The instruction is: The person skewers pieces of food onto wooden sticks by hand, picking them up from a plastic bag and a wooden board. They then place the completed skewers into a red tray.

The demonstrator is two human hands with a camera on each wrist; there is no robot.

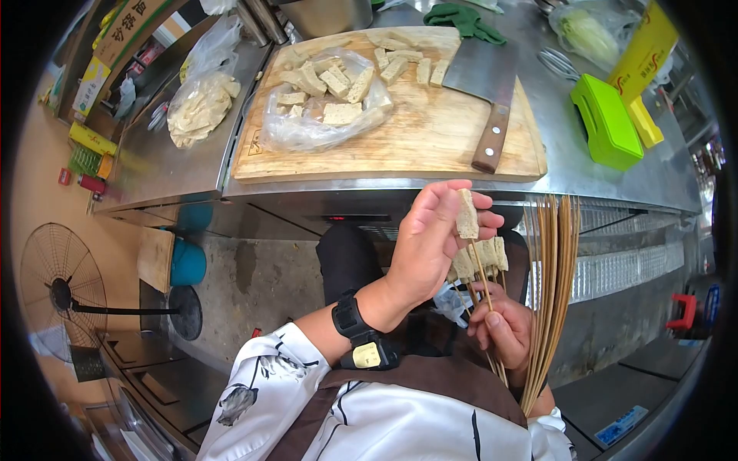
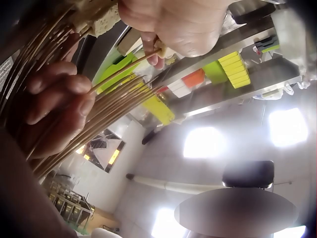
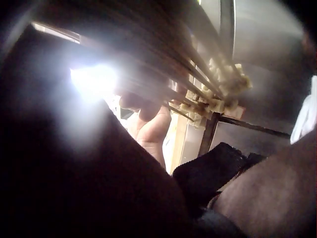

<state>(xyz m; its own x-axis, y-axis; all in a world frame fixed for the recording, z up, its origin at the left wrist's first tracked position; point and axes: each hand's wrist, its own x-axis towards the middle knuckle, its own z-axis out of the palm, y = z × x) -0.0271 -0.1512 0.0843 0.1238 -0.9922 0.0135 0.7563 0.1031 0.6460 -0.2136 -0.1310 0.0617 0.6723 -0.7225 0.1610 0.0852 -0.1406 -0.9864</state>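
In the head view my left hand [image 1: 430, 242] holds a pale, spongy piece of tofu [image 1: 467, 213] between thumb and fingers. The tip of a bamboo skewer [image 1: 482, 270] meets the tofu's lower end. My right hand [image 1: 503, 330] grips that skewer, thumb on top. Several more skewers tipped with tofu pieces [image 1: 492, 252] sit just below the left hand, their sticks running down to the right hand. A thick bundle of bare skewers [image 1: 555, 284] stands beside the right hand. The left wrist view shows the right hand's curled fingers [image 2: 59, 94] around the sticks.
On the metal counter ahead, a wooden cutting board [image 1: 430, 146] carries an open plastic bag [image 1: 307, 137] of tofu pieces and a cleaver [image 1: 492, 100]. A green box [image 1: 607, 123] stands to the right, a bag of pale sheets [image 1: 201, 107] to the left. A fan [image 1: 61, 292] stands at left.
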